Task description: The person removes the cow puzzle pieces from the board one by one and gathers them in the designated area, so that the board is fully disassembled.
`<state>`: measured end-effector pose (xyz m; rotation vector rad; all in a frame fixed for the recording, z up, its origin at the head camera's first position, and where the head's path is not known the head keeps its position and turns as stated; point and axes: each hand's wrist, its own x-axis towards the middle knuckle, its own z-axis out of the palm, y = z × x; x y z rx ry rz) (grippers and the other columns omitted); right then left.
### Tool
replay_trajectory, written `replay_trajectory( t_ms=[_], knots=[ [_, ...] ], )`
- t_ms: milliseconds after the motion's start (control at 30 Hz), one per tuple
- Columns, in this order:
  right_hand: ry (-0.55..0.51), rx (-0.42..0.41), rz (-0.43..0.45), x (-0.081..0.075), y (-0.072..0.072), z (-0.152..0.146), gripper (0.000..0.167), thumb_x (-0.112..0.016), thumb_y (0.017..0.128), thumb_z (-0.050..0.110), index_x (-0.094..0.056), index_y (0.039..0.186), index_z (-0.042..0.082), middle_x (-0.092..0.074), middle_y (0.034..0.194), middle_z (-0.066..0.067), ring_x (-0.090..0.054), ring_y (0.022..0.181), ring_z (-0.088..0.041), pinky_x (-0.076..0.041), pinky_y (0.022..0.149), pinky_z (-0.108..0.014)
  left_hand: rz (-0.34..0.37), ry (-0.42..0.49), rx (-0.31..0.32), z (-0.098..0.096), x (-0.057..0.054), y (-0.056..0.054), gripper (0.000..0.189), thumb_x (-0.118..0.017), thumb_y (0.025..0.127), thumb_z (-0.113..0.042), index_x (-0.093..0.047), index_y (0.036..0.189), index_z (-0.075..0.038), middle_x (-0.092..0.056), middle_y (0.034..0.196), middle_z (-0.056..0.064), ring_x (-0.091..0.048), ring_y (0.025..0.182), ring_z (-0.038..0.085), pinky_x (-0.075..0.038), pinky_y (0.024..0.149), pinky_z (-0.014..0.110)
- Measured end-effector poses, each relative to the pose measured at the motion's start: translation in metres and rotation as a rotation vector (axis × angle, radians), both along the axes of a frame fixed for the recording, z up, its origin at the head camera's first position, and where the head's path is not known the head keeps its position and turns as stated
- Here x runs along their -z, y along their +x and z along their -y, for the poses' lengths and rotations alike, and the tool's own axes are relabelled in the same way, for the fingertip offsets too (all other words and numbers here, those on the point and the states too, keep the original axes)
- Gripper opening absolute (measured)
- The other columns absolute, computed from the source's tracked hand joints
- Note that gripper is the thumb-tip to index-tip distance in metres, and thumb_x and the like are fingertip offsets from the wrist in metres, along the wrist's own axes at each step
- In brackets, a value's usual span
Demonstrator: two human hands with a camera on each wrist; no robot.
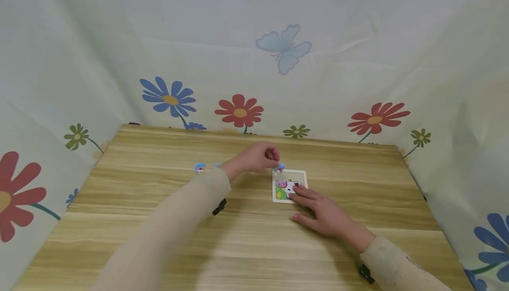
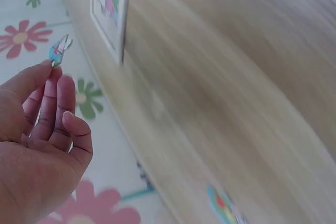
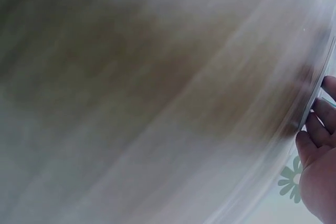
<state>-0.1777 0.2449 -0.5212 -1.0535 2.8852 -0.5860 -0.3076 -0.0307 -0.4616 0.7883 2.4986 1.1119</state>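
Note:
My left hand [image 1: 256,157] pinches a small blue jigsaw piece [image 1: 280,167] between thumb and fingertips, over the upper left corner of a square puzzle tray [image 1: 274,193]. The left wrist view shows the piece [image 2: 59,51] standing out from the fingertips, clear of the tabletop. Inside the tray, a pink pig picture [image 1: 282,185] with green fills the lower part; bare backing shows above it. My right hand [image 1: 326,213] lies palm down with fingers extended, fingertips on the tray's right side and over part of the picture. The right wrist view catches these fingers [image 3: 320,124] at its edge.
A loose blue puzzle piece [image 1: 199,167] lies left of my left wrist, and another [image 1: 217,165] peeks out beside the sleeve. The wooden table [image 1: 246,255] ends at a flower-printed curtain [image 1: 207,56] behind and at both sides.

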Motion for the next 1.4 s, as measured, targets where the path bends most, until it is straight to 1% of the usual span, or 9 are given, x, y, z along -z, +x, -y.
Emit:
replay_trajectory(
  t_ms=[100,200,333,467,633,867,1067,1267,1400],
  knots=[
    [-0.001,-0.001,-0.011,-0.001,0.000,0.001,0.063,-0.074,0.100,0.047,-0.061,0.152,0.016,-0.050,0.163,-0.009,-0.046,0.151,-0.031,-0.044,0.116,-0.055,-0.019,0.004,-0.023,0.024,-0.004,-0.001,0.010,-0.078,0.099,-0.018,-0.071,0.101,-0.011,-0.069,0.098,0.002,-0.062,0.091,0.019,-0.054,0.082,0.031],
    [0.002,-0.004,-0.030,0.000,0.001,0.001,0.062,-0.075,0.099,0.045,-0.062,0.152,0.016,-0.050,0.163,-0.009,-0.047,0.150,-0.031,-0.045,0.115,-0.055,-0.046,-0.018,-0.066,0.048,-0.004,-0.001,0.011,-0.080,0.098,-0.018,-0.071,0.099,-0.012,-0.069,0.097,0.002,-0.062,0.090,0.019,-0.054,0.082,0.032],
    [0.004,-0.008,-0.057,0.001,0.001,0.001,0.061,-0.076,0.099,0.045,-0.063,0.151,0.016,-0.052,0.162,-0.008,-0.049,0.149,-0.031,-0.046,0.114,-0.054,-0.069,-0.063,-0.115,0.075,0.004,0.000,0.011,-0.081,0.097,-0.018,-0.071,0.097,-0.013,-0.070,0.095,0.001,-0.062,0.087,0.018,-0.054,0.082,0.034],
    [0.006,-0.005,-0.071,0.002,0.001,0.000,0.061,-0.076,0.098,0.045,-0.063,0.150,0.017,-0.052,0.161,-0.008,-0.050,0.148,-0.030,-0.047,0.113,-0.054,-0.082,-0.081,-0.139,0.090,0.012,0.000,0.011,-0.081,0.096,-0.016,-0.072,0.095,-0.012,-0.070,0.094,0.001,-0.063,0.086,0.018,-0.054,0.083,0.035],
    [0.011,-0.001,-0.062,0.005,0.001,-0.001,0.061,-0.075,0.099,0.047,-0.063,0.151,0.017,-0.052,0.162,-0.007,-0.049,0.149,-0.030,-0.047,0.114,-0.054,-0.073,-0.066,-0.171,0.097,0.021,-0.001,0.010,-0.082,0.096,-0.013,-0.072,0.095,-0.011,-0.071,0.093,0.003,-0.063,0.085,0.019,-0.054,0.082,0.034],
    [0.028,0.010,-0.043,0.003,0.001,0.001,0.061,-0.074,0.100,0.047,-0.062,0.152,0.018,-0.050,0.163,-0.006,-0.048,0.150,-0.030,-0.046,0.114,-0.056,-0.055,-0.059,-0.219,0.101,0.027,0.001,0.012,-0.083,0.094,-0.011,-0.071,0.094,-0.009,-0.070,0.091,0.004,-0.061,0.083,0.020,-0.053,0.077,0.032],
    [0.031,0.009,-0.045,0.003,0.001,0.001,0.061,-0.074,0.100,0.046,-0.061,0.153,0.018,-0.050,0.164,-0.007,-0.048,0.150,-0.030,-0.046,0.114,-0.055,-0.078,-0.128,-0.233,0.103,0.032,0.001,0.013,-0.082,0.096,-0.014,-0.070,0.092,-0.009,-0.068,0.088,0.004,-0.060,0.081,0.019,-0.051,0.076,0.032],
    [0.016,0.009,-0.040,0.002,0.002,0.002,0.061,-0.075,0.099,0.045,-0.061,0.152,0.017,-0.050,0.164,-0.008,-0.048,0.150,-0.031,-0.045,0.114,-0.056,-0.095,-0.191,-0.236,0.102,0.031,0.002,0.013,-0.082,0.096,-0.015,-0.070,0.093,-0.010,-0.068,0.088,0.004,-0.058,0.082,0.021,-0.051,0.079,0.035],
    [0.015,0.006,-0.044,0.001,0.002,0.002,0.061,-0.076,0.099,0.045,-0.062,0.152,0.017,-0.050,0.163,-0.007,-0.048,0.150,-0.030,-0.046,0.114,-0.055,-0.117,-0.215,-0.217,0.103,0.031,0.001,0.012,-0.080,0.097,-0.016,-0.070,0.095,-0.011,-0.069,0.091,0.003,-0.060,0.086,0.021,-0.053,0.084,0.037]
  ],
)
